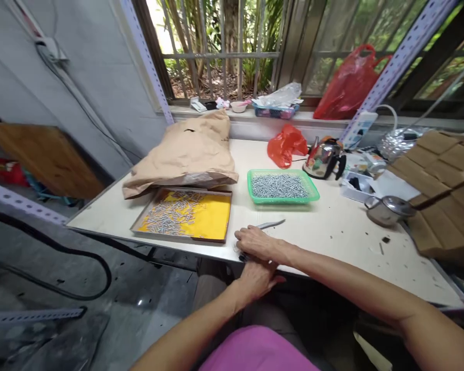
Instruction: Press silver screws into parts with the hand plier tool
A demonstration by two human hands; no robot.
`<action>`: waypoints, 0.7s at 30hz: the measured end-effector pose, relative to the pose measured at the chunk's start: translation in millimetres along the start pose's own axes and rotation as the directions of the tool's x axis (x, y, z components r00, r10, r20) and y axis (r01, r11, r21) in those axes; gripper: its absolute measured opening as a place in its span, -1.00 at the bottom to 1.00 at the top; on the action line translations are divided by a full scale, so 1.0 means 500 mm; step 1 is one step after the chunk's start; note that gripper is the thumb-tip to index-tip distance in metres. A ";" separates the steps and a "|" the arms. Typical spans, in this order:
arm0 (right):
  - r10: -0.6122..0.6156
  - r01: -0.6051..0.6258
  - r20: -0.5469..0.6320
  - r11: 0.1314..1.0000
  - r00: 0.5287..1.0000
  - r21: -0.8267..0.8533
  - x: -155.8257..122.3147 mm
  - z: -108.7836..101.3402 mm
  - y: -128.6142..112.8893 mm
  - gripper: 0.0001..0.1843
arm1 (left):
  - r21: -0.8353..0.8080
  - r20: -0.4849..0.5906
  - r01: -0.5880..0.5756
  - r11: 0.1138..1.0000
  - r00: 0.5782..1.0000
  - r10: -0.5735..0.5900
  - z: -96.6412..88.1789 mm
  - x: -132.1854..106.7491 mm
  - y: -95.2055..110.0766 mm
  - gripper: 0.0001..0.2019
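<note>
My right hand (255,242) rests palm down on the near edge of the white table (332,232), fingers curled over something small that I cannot make out. Metal tweezers (270,224) lie just beyond it. My left hand (257,278) sits below the table edge, under the right wrist, fingers bent against the edge. A shallow brown tray (183,214) with a yellow bottom holds several small metal pieces to the left. A green plastic tray (282,186) full of the same metal pieces stands further back.
A brown paper bag (185,154) lies behind the yellow tray. A red plastic bag (286,145), a kettle (325,158), a small metal pot (388,210) and cardboard sheets (441,185) fill the right side. A barred window is behind.
</note>
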State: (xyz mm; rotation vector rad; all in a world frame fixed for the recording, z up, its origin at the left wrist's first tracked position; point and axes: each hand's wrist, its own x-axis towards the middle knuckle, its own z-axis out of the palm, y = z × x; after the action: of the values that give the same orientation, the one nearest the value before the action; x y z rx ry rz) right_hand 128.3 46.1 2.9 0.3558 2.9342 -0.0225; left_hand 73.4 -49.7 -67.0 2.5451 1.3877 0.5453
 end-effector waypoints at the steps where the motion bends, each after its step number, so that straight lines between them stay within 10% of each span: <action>1: -0.004 0.004 0.000 1.000 1.000 0.004 0.003 0.001 -0.003 -0.87 | -0.009 -0.015 -0.025 1.000 1.000 0.024 -0.003 -0.006 0.004 -0.45; 6: 0.190 -0.105 -0.238 0.939 0.953 0.328 -0.021 -0.022 0.011 -0.86 | -0.021 -0.123 -0.212 0.977 0.970 0.208 -0.072 -0.046 0.006 -0.77; 10: 0.459 -0.149 -0.616 0.861 0.640 0.487 -0.082 -0.074 0.105 -0.86 | 0.089 -0.296 0.026 0.996 0.955 0.002 -0.179 -0.062 -0.096 -0.80; 13: 0.578 -0.294 -0.689 0.816 0.437 0.498 -0.133 -0.086 0.209 -0.83 | 0.142 -0.400 0.363 0.921 0.872 -0.282 -0.252 -0.055 -0.219 -0.78; 17: 0.626 -0.499 -0.626 0.769 0.465 0.399 -0.176 -0.052 0.284 -0.73 | 0.194 -0.388 0.583 0.789 0.784 -0.485 -0.300 -0.032 -0.355 -0.75; 21: 0.602 -0.470 -0.568 0.796 0.561 0.380 -0.190 -0.020 0.225 -0.66 | 0.305 -0.304 0.633 0.712 0.773 -0.556 -0.309 0.002 -0.424 -0.74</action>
State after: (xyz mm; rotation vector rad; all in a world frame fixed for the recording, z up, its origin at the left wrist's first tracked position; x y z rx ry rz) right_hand 243.9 133.4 31.0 1.6143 3.3347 -0.1063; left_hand -151.8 64.9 3.2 2.1047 2.4777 0.4182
